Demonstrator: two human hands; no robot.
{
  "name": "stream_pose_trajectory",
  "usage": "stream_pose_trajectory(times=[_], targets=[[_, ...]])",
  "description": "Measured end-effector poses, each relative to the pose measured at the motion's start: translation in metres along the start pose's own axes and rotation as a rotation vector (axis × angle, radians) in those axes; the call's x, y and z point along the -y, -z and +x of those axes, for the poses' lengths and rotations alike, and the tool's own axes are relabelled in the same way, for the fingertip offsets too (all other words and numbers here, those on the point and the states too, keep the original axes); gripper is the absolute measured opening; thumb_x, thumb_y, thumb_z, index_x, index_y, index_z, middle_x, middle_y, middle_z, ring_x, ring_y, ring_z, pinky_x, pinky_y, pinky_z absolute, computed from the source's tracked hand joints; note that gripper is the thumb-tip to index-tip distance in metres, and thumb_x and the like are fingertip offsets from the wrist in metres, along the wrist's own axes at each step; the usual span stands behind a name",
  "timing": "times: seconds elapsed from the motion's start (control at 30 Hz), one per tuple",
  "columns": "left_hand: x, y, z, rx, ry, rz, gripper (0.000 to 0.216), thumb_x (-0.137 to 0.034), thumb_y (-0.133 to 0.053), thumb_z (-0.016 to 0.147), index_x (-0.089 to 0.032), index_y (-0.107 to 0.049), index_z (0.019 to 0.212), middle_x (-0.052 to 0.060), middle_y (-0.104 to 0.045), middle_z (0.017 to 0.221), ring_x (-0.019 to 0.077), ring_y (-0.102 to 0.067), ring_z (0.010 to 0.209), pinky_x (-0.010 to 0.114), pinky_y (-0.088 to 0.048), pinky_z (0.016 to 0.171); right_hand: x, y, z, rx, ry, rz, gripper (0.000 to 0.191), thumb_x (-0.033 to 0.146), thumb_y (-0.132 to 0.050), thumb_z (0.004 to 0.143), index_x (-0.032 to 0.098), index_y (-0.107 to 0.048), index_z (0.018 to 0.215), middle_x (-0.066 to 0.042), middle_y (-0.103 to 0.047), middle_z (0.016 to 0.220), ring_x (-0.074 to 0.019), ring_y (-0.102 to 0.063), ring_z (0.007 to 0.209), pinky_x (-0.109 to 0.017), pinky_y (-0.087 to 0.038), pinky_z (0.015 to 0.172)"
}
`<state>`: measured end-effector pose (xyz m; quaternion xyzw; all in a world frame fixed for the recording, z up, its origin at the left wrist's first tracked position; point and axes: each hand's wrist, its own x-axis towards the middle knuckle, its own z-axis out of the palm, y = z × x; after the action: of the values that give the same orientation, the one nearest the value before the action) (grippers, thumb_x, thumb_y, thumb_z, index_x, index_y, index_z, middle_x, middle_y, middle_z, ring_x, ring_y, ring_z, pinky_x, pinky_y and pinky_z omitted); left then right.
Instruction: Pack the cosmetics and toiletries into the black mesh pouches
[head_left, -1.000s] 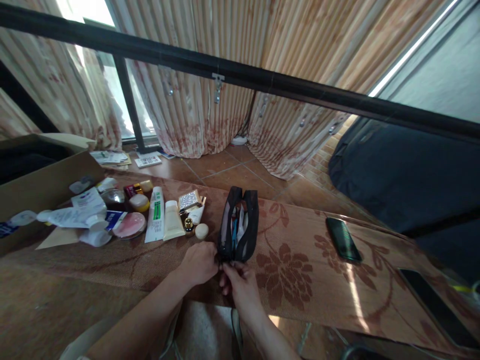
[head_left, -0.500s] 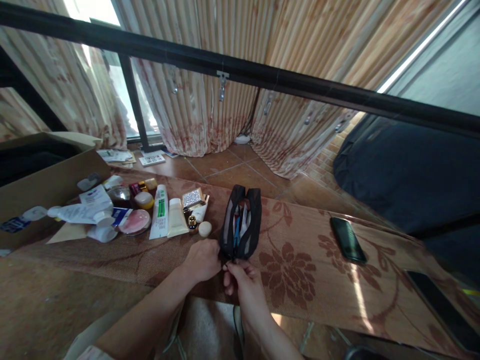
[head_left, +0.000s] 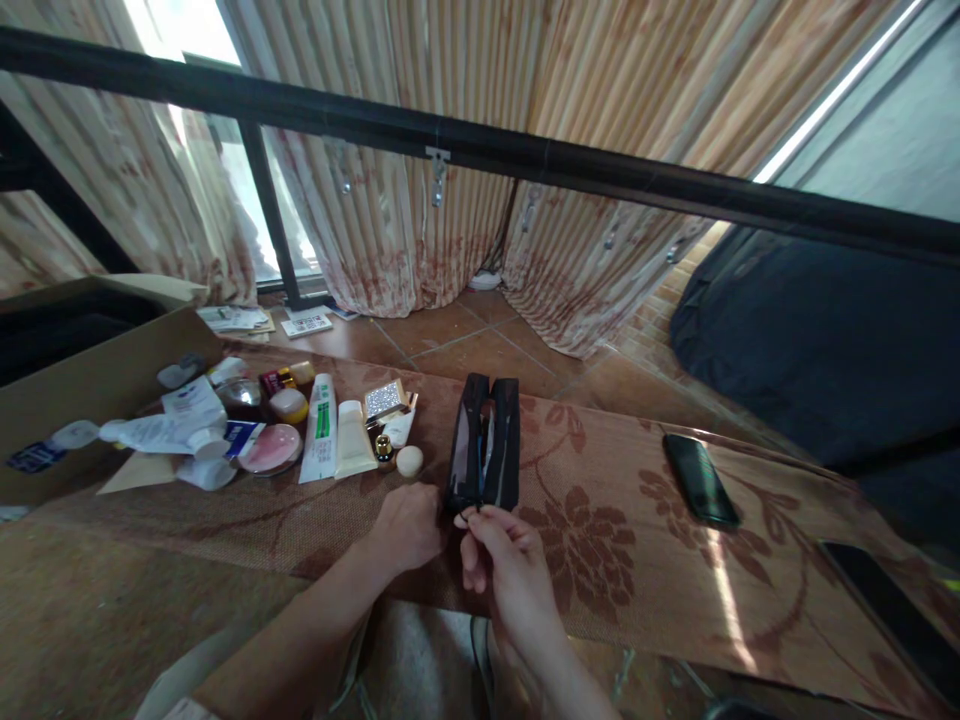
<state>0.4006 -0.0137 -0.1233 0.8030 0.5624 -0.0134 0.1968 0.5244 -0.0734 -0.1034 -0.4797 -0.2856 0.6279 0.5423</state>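
Note:
A black zip pouch (head_left: 502, 445) with mesh panels lies lengthwise before me on the patterned cloth. Its top is parted by a narrow slit, and something blue shows inside. My right hand (head_left: 510, 555) pinches the zipper pull at the pouch's near end, thumb against forefinger. At the near left corner, my left hand (head_left: 409, 525) is closed with its back toward me; its fingertips and whatever they grip are hidden. Just beyond the left hand are a small round cream-coloured jar (head_left: 409, 461) and a little dark bottle with a gold cap (head_left: 384, 447).
Left of the pouch lie a cream tube (head_left: 352, 440), a white-and-green tube (head_left: 321, 430), a pink round compact (head_left: 270, 448) and a glittery case (head_left: 385, 398). A cardboard box (head_left: 105, 375) borders them. Two phones, one a dark phone (head_left: 701, 480), lie rightward. A black bar (head_left: 480, 145) crosses beyond.
The pouch's opening has narrowed, hiding more of its contents. My right hand has shifted slightly right and up, still pinching at the near end. My left hand has barely moved.

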Motion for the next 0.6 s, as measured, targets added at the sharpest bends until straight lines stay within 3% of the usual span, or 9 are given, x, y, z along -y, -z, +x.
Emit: stream_pose_trajectory(times=[0.3,0.5,0.6], targets=[[-0.003,0.002,-0.001,0.003,-0.005,-0.010,0.022,-0.027,-0.048,0.081,-0.016,-0.067,0.081,0.012,-0.072,0.080,0.0276,-0.070,0.084,0.032,-0.048,0.070,0.020,-0.016,0.004,0.007,-0.054,0.163,0.024,0.038,-0.071,0.066,0.015,-0.063,0.067,0.009,-0.045,0.039,-0.0020,-0.027,0.030,-0.016,-0.024,0.032],[-0.003,0.003,-0.001,0.001,0.028,-0.027,0.023,-0.026,-0.047,0.080,-0.016,-0.068,0.079,0.014,-0.072,0.084,0.0283,-0.069,0.086,0.033,-0.049,0.072,0.026,-0.002,0.000,0.113,-0.070,0.029,0.028,0.042,-0.068,0.072,0.014,-0.066,0.068,0.007,-0.047,0.037,-0.0029,-0.027,0.028,-0.018,-0.024,0.032],[-0.002,0.005,-0.001,0.003,0.047,-0.048,0.021,-0.026,-0.049,0.080,-0.017,-0.068,0.078,0.013,-0.072,0.085,0.0278,-0.068,0.089,0.033,-0.049,0.076,0.034,0.010,0.003,0.027,0.051,0.050,0.029,0.044,-0.069,0.073,0.015,-0.066,0.066,0.009,-0.042,0.036,-0.0031,-0.026,0.030,-0.018,-0.024,0.034]])
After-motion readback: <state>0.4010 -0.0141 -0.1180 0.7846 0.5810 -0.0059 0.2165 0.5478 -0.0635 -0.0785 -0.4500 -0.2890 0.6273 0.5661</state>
